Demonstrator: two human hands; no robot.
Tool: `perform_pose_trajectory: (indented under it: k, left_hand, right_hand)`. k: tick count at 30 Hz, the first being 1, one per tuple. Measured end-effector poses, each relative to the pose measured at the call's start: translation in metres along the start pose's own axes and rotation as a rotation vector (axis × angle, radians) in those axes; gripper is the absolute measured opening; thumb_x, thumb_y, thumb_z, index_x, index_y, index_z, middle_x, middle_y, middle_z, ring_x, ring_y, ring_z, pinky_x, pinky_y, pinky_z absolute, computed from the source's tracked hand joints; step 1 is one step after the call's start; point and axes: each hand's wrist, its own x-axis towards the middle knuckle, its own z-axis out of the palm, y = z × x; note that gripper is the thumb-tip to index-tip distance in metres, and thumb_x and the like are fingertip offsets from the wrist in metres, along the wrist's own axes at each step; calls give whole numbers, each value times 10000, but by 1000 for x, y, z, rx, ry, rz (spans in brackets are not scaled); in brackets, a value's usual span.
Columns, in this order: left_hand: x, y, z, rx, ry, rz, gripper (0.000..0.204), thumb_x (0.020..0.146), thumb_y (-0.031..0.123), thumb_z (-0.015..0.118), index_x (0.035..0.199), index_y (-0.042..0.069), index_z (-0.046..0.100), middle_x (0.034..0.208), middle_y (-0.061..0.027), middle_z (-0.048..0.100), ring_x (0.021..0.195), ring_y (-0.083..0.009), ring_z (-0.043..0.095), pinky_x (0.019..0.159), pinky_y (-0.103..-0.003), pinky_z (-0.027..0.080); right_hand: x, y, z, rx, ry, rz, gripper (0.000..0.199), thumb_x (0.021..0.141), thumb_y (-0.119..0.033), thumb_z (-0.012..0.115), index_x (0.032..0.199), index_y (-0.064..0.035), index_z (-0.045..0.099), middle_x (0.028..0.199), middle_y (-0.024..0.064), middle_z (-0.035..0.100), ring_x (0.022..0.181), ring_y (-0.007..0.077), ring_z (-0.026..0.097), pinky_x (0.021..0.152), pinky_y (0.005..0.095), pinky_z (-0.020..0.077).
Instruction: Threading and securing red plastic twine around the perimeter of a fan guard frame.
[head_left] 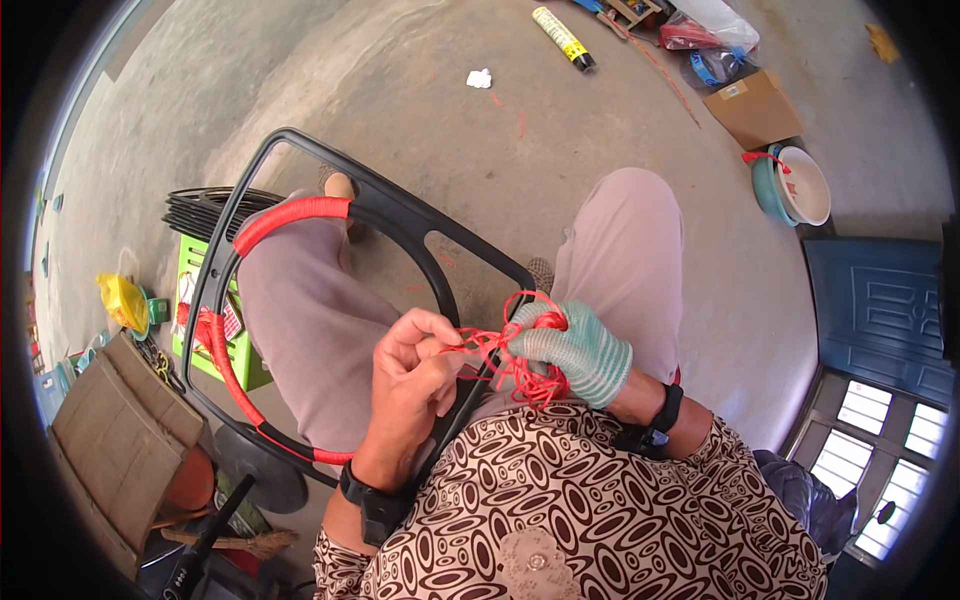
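A black plastic frame (pixel 400 215) lies across my lap, its left side and top corner wrapped in red cord (pixel 290 212). My bare left hand (pixel 415 365) pinches a strand of the red cord beside the frame's right bar. My right hand (pixel 575 350), in a green knit glove, is closed on a tangled bundle of the same red cord (pixel 520 375), touching the frame. Both wrists wear black bands.
A green stool (pixel 205 320) with stacked black frames (pixel 205 212) stands at my left, a cardboard box (pixel 125 440) nearer. On the concrete floor ahead lie a yellow tube (pixel 562 38), a brown box (pixel 755 108) and a teal-and-white basin (pixel 795 185).
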Motion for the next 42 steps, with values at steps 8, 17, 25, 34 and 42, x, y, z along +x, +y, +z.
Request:
perform_pose_trajectory:
  k: [8,17,25,34,42]
  left_hand:
    - [-3,-2,0,144,-127,89,148,769,-60,657,904,-29,607,615,52,523,472,15,396,434,-142,302]
    - [-1,-4,5,297,-115,107,69,778,-36,640,836,-19,606,575,53,500,422,9,371,378,-157,260]
    - [-4,5,-7,146,-162,-33,61,750,-41,576,721,8,554,559,50,491,450,-2,394,413,-171,273]
    - [-1,0,-14,-281,-180,8,91,791,90,544,797,8,506,568,23,408,394,-48,276,333,-210,269]
    - [0,5,-16,-146,-70,98,355,840,56,541,1173,-54,485,505,85,305,391,-12,225,312,-178,237]
  right_hand:
    - [-2,-2,-4,73,-39,34,197,842,-215,608,814,-24,649,626,10,569,572,66,519,513,216,398]
    - [-2,-4,0,-121,-60,16,168,822,-192,640,806,-24,635,647,0,583,601,46,516,543,216,419]
    - [9,9,-14,158,144,-37,158,816,-189,627,795,-33,625,640,2,548,510,73,490,485,221,405]
    - [0,-2,-64,351,437,-77,322,856,-297,588,988,-4,603,584,-11,477,514,65,436,451,205,352]
    - [-21,-7,-175,322,774,-193,398,882,-405,516,1041,-52,605,655,2,501,535,110,490,480,264,446]
